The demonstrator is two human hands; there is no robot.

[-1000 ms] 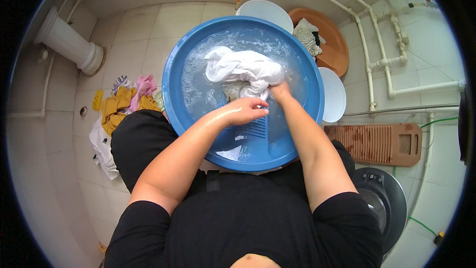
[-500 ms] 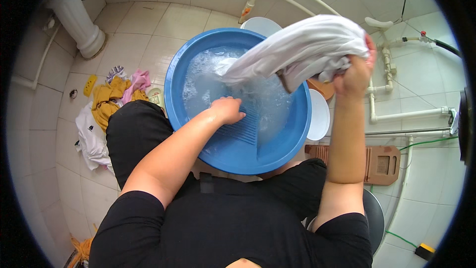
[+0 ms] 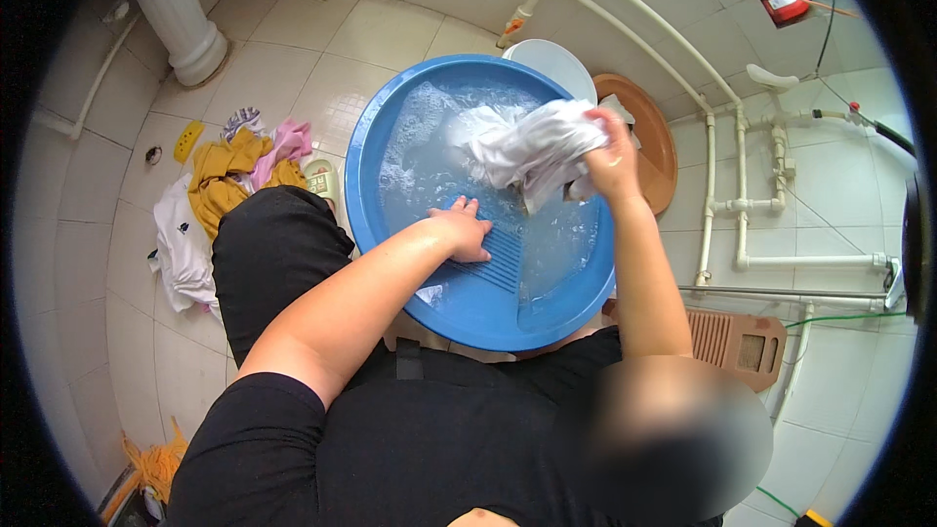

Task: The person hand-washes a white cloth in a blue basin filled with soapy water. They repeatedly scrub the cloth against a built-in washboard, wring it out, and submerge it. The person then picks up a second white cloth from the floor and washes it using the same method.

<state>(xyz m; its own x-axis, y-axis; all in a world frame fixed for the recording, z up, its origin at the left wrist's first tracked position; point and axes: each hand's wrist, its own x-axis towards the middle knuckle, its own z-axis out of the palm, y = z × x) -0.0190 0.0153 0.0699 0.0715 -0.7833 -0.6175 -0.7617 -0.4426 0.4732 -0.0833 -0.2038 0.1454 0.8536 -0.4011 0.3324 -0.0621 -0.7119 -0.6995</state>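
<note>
Round blue plastic basin (image 3: pixel 478 331), right edge: right hand (image 3: pixel 615 163) is pinching bunched white cloth (image 3: pixel 532 144), long axis pointing left; left hand (image 3: pixel 463 233) is resting spread.

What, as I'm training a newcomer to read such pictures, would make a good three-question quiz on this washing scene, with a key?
1. Which of the person's hands grips the white cloth?
2. True or false: the yellow cloth lies outside the blue tub.
3. Which of these is to the right of the tub?
A. Pink cloth
B. Brown washboard
C. White pillar

Key:
1. The right hand.
2. True.
3. B.
</note>
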